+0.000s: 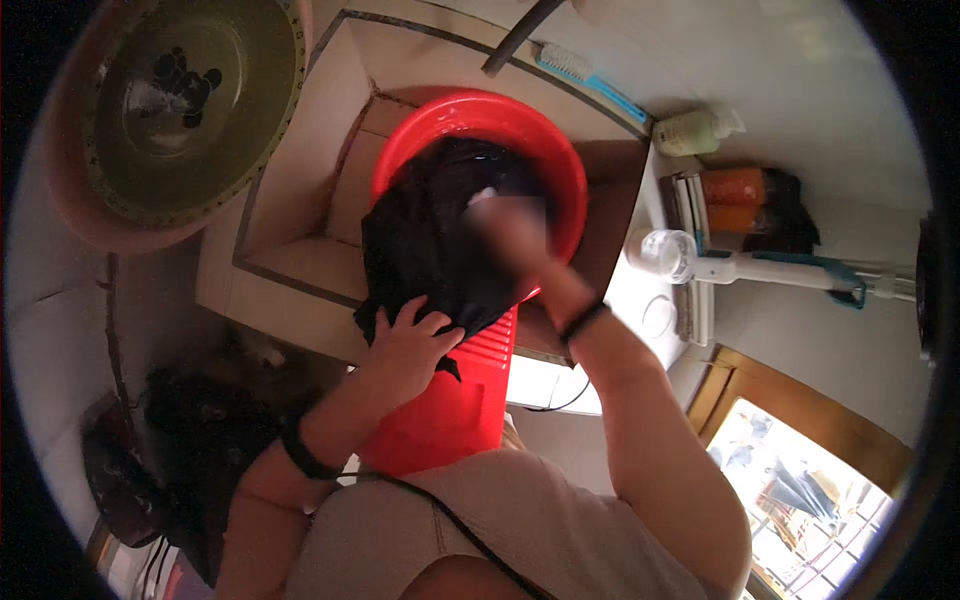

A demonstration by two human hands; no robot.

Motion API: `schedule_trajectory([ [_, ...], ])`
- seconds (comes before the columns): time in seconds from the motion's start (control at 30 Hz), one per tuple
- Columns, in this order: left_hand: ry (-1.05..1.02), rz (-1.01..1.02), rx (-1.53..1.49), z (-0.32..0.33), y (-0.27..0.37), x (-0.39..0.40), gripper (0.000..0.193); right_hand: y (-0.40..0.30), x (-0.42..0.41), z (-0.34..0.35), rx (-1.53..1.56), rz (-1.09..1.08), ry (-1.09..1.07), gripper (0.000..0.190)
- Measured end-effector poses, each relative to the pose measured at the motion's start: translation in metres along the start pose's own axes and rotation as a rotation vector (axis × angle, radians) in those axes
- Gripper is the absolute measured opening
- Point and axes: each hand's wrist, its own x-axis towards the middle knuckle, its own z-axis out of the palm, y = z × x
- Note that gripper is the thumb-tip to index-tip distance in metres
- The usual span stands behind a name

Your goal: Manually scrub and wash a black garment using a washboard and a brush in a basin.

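A wet-looking black cloth [412, 240] lies bunched in a red plastic basin [574, 172] and over the top of a red washboard [457, 427]. My left hand [411, 349], fingers spread, holds the near edge of the cloth down against the ridged board. Over the right part of the cloth is my right hand [514, 232], blurred. Something small and white [482, 196] shows at its fingertips; what it is and how it is gripped cannot be made out. The washboard's lower end rests close to my body.
The basin stands in a tiled sink [289, 217]. A large tub of water [67, 187] is at left. A blue-handled brush [611, 97], a pump bottle [686, 133] and a dark hose [521, 37] are along the far edge. Dark clothes [210, 435] hang lower left.
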Motion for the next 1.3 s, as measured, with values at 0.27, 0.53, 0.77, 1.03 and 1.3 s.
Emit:
schedule_trajectory([
  [0.27,-0.003,0.018,0.022,-0.005,0.005,0.005,0.048,-0.008,0.020,-0.017,-0.062,-0.069,0.097,0.048],
  [0.53,0.002,-0.010,-0.039,-0.001,-0.002,-0.003,0.046,-0.060,-0.032,-0.038,0.192,-0.401,-0.029,0.055],
  [0.77,-0.026,0.066,0.022,-0.008,0.007,0.013,0.046,0.007,0.098,-0.022,-0.082,0.008,-0.083,0.047],
  [1.03,0.030,0.022,-0.046,0.001,-0.006,0.001,0.041,-0.059,-0.038,-0.059,0.185,-0.482,-0.096,0.056],
  [1.3,0.037,0.060,-0.007,-0.009,0.002,0.008,0.033,0.061,0.146,-0.004,-0.103,0.037,-0.250,0.051],
])
